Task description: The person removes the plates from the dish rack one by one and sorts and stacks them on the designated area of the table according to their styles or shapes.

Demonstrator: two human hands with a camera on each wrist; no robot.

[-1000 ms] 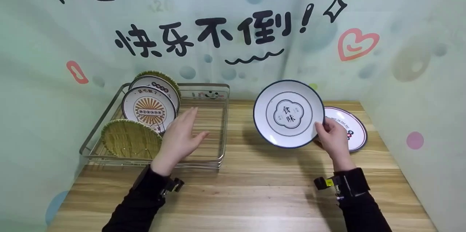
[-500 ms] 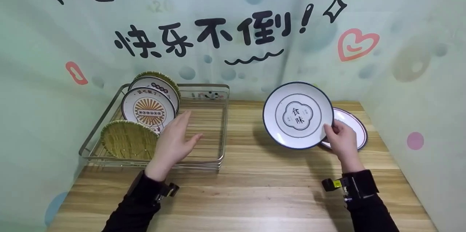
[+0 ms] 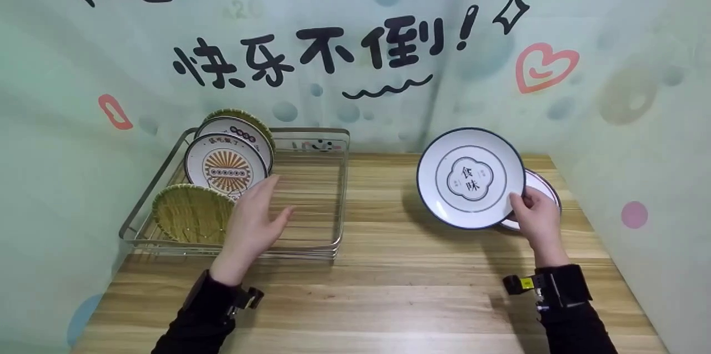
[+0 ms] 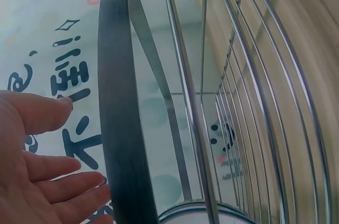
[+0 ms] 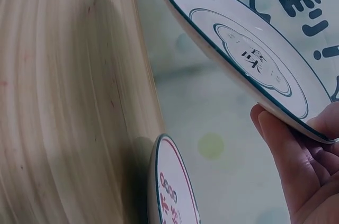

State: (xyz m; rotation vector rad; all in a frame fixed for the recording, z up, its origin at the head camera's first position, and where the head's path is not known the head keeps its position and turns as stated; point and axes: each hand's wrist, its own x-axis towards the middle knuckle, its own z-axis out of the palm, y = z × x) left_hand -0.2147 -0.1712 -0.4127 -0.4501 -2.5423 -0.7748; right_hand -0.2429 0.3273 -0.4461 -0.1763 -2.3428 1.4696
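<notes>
Pinched at its right rim by my right hand is a white plate with a blue edge and a flower-shaped emblem, tilted and held above the table. Behind it, a second white plate with a dark and red rim lies partly covered; the right wrist view shows this lower plate apart from the held one. My left hand holds nothing, its fingers extended over the front of a wire dish rack. Beside those fingers, a green woven-look plate stands in the rack.
In the rack's left side, a white plate with an orange sunburst leans before another white plate and a green one. The wooden table meets a printed cloth backdrop at its back edge.
My right hand has carried the blue-edged plate rightward, covering more of the lower plate. My left hand has drawn back leftward and toward me.
</notes>
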